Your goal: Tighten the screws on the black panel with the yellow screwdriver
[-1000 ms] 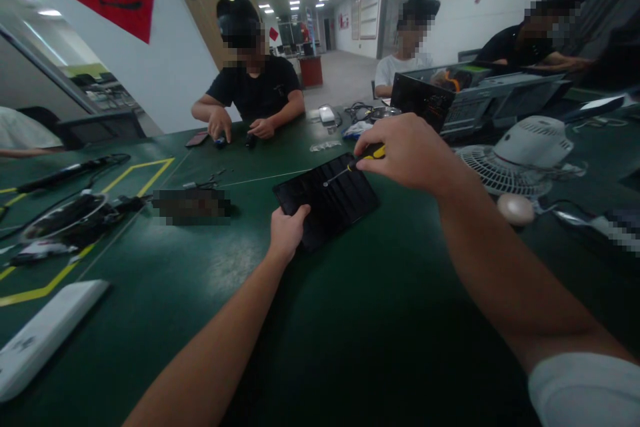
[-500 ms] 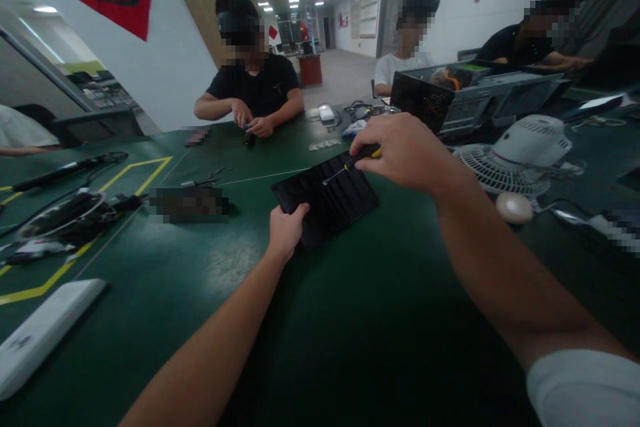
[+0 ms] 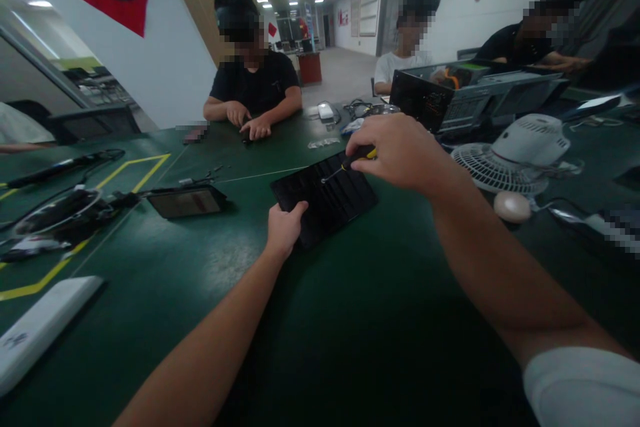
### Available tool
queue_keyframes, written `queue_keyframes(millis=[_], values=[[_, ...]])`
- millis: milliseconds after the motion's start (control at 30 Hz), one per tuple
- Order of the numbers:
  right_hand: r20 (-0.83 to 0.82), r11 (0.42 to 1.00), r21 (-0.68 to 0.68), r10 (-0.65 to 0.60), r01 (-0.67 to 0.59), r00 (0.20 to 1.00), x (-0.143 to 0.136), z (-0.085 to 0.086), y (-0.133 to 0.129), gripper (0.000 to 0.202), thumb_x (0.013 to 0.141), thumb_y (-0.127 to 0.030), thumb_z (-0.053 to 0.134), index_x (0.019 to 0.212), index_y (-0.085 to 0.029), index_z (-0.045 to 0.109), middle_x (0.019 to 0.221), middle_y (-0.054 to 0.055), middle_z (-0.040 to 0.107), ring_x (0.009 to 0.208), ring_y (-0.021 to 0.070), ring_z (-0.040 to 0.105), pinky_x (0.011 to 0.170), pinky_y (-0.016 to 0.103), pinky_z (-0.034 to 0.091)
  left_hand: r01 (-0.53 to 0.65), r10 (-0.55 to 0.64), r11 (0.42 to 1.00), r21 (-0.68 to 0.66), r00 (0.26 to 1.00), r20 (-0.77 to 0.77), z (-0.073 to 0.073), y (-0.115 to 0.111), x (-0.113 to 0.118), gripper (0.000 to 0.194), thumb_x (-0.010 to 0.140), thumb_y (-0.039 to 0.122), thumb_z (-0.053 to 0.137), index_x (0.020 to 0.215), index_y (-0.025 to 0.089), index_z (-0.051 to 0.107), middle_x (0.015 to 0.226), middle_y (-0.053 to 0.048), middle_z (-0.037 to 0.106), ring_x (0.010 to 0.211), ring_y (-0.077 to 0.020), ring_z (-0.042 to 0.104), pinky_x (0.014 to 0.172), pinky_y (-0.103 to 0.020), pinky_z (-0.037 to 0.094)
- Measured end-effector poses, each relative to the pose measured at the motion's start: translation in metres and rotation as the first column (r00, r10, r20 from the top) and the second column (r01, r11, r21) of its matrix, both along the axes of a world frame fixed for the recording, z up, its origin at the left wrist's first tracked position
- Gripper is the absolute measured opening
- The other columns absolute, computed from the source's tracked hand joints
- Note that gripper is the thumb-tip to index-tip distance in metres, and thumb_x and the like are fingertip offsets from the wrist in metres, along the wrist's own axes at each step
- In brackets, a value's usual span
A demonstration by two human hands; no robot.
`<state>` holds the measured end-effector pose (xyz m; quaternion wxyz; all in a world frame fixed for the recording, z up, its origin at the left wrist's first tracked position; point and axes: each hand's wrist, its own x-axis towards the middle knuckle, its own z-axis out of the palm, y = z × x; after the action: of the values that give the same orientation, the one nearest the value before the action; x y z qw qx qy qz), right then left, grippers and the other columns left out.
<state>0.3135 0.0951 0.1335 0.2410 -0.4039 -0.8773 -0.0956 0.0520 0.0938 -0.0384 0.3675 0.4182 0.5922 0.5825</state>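
In the head view, a flat black slotted panel [image 3: 327, 213] is tilted above or on the green table [image 3: 350, 320]; its exact kind is unclear. My left hand [image 3: 286, 225] grips its near left edge, thumb on top and the other fingers mostly hidden. My right hand [image 3: 395, 150] is closed around the black and yellow handle of a screwdriver [image 3: 334, 173]. The metal shaft slants down to the left, its tip over the middle of the panel. Whether the tip touches the surface is hard to tell.
A propped tablet-like device [image 3: 187, 203], a cable bundle [image 3: 60, 213] and a white box-like object [image 3: 47, 330] lie left. To the right are a white fan [image 3: 525, 147], a pale round object [image 3: 511, 207] and an open computer case [image 3: 480, 97]. Across the table, a co-worker [image 3: 255, 90] handles something small.
My hands, the panel and the screwdriver stay in nearly the same place. The view shifts slightly. Across the table, the co-worker's hands have lowered toward the tabletop.
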Motion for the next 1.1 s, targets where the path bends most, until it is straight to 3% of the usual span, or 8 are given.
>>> queue_keyframes(millis=[267, 467, 700, 867, 967, 1100], values=[[-0.012, 1.000, -0.012, -0.005, 0.005, 1.000, 0.0017, -0.0010, 0.0022, 0.017, 0.092, -0.028, 0.075, 0.104, -0.025, 0.086, 0.109, 0.008, 0.081, 0.106, 0.0295, 0.071, 0.093, 0.042, 0.047, 0.004, -0.004, 1.000, 0.008, 1.000, 0.014, -0.0007, 0.0008, -0.0001, 0.036, 0.067, 0.037, 0.088, 0.094, 0.015, 0.077, 0.091, -0.011, 0.081, 0.084, -0.0296, 0.077, 0.084, -0.044, 0.063], [-0.002, 0.998, -0.053, -0.041, 0.040, 0.999, 0.0009, 0.0007, 0.0016, 0.021, 0.094, -0.034, 0.073, 0.108, -0.025, 0.086, 0.114, 0.009, 0.081, 0.111, 0.0312, 0.070, 0.094, 0.042, 0.047, 0.005, -0.005, 1.000, -0.005, 0.999, 0.045, 0.0065, -0.0040, 0.0038, 0.036, 0.066, 0.034, 0.088, 0.095, 0.015, 0.077, 0.094, -0.011, 0.081, 0.087, -0.0299, 0.077, 0.087, -0.045, 0.063], [0.074, 0.950, -0.161, -0.258, 0.267, 0.963, -0.0016, 0.0040, -0.0035, 0.028, 0.097, -0.042, 0.069, 0.111, -0.027, 0.089, 0.107, 0.010, 0.083, 0.103, 0.0325, 0.073, 0.086, 0.043, 0.050, -0.008, 0.009, 0.999, -0.032, 0.999, 0.033, 0.0069, -0.0033, 0.0012, 0.035, 0.066, 0.034, 0.087, 0.093, 0.015, 0.077, 0.090, -0.010, 0.079, 0.084, -0.0290, 0.077, 0.085, -0.044, 0.063], [0.163, 0.917, -0.236, -0.288, 0.321, 0.944, -0.0056, 0.0047, -0.0067, 0.036, 0.105, -0.042, 0.058, 0.118, -0.026, 0.088, 0.115, 0.015, 0.083, 0.107, 0.0356, 0.074, 0.087, 0.045, 0.052, -0.017, 0.018, 0.999, -0.028, 0.999, 0.032, 0.0030, -0.0009, -0.0011, 0.034, 0.066, 0.035, 0.087, 0.092, 0.015, 0.077, 0.091, -0.011, 0.081, 0.085, -0.0303, 0.078, 0.084, -0.045, 0.065], [0.167, 0.909, -0.275, -0.276, 0.313, 0.947, -0.0078, 0.0027, -0.0070, 0.034, 0.099, -0.047, 0.069, 0.118, -0.025, 0.087, 0.117, 0.015, 0.083, 0.109, 0.0363, 0.074, 0.088, 0.045, 0.053, -0.030, 0.031, 0.999, -0.025, 0.999, 0.024, 0.0020, -0.0006, -0.0012, 0.036, 0.066, 0.036, 0.087, 0.093, 0.015, 0.078, 0.091, -0.012, 0.081, 0.085, -0.0305, 0.078, 0.085, -0.046, 0.065], [0.165, 0.911, -0.270, -0.276, 0.312, 0.947, -0.0071, -0.0019, -0.0040, 0.033, 0.088, -0.034, 0.080, 0.121, -0.026, 0.084, 0.119, 0.014, 0.082, 0.111, 0.0360, 0.074, 0.087, 0.043, 0.053, -0.019, 0.020, 1.000, -0.022, 1.000, 0.022, -0.0006, 0.0008, -0.0035, 0.039, 0.066, 0.038, 0.088, 0.096, 0.014, 0.078, 0.094, -0.013, 0.082, 0.085, -0.0309, 0.079, 0.087, -0.048, 0.065]])
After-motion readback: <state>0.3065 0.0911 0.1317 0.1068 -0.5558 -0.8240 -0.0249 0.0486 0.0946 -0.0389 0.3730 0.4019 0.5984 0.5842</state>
